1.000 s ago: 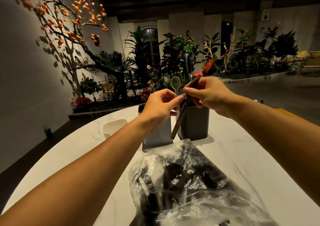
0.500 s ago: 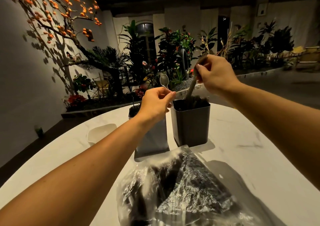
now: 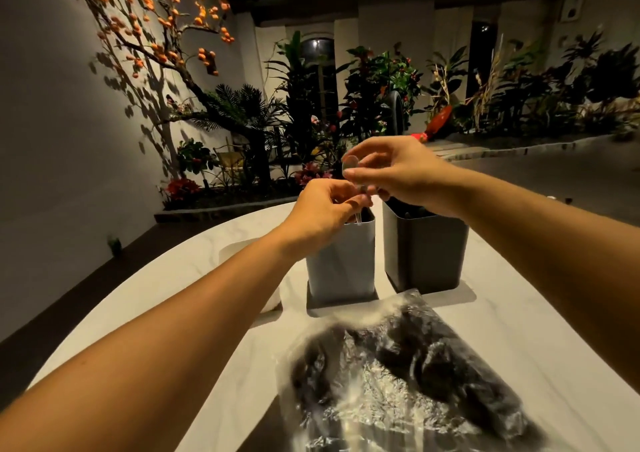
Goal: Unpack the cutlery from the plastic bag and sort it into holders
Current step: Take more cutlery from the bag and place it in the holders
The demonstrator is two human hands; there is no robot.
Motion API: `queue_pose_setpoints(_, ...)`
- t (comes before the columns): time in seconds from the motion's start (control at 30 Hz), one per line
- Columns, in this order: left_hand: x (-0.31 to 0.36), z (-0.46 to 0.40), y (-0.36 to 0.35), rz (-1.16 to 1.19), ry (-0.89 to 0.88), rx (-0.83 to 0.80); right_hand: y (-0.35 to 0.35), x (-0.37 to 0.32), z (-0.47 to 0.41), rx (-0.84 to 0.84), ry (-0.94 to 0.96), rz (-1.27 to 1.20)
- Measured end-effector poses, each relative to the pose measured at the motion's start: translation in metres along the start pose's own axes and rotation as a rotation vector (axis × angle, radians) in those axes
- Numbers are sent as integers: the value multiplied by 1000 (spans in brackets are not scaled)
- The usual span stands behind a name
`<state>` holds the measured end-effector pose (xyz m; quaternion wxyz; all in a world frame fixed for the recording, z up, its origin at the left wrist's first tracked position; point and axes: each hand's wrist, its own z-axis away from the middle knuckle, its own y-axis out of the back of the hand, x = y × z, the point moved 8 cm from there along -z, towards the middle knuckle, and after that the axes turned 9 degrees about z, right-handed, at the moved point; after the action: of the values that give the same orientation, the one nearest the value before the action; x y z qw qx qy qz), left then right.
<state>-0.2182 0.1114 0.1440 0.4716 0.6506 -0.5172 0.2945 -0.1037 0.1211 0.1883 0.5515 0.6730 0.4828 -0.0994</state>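
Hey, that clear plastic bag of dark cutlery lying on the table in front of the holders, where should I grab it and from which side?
Probably the plastic bag's far corner, the one nearest the dark holder, pinched from above. The film there looks flat and free of contents, while the dark cutlery bulks up the middle. Both the left hand and right hand are busy with a clear spoon.

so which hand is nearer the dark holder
Right. The right hand hovers just above the dark holder's rim; the left hand is over the light holder beside it.
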Motion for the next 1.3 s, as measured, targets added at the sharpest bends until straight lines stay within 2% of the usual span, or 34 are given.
queue_pose_setpoints(0.17,-12,24,52,-74,34,19,-47,-35,-15,0,90,52)
queue_pose_setpoints(0.3,-19,39,108,-160,22,153,-79,-54,-30,97,115,132)
queue_pose_setpoints(0.47,-35,50,157,-280,32,247,-125,-71,-47,70,115,243)
queue_pose_setpoints(0.63,-68,56,168,-321,88,262,-163,-51,-58,27,27,230)
queue_pose_setpoints(0.87,-105,62,174,-430,196,240,-199,-31,-62,-85,19,326)
queue_pose_setpoints(1.07,-103,73,195,-368,235,427,-177,-33,-50,-41,14,354)
queue_pose_setpoints(1.17,-90,80,182,-333,234,408,-154,-36,-30,-38,-9,373)
queue_pose_setpoints(1.3,-61,96,146,-313,232,291,-124,-38,10,-71,-41,364)
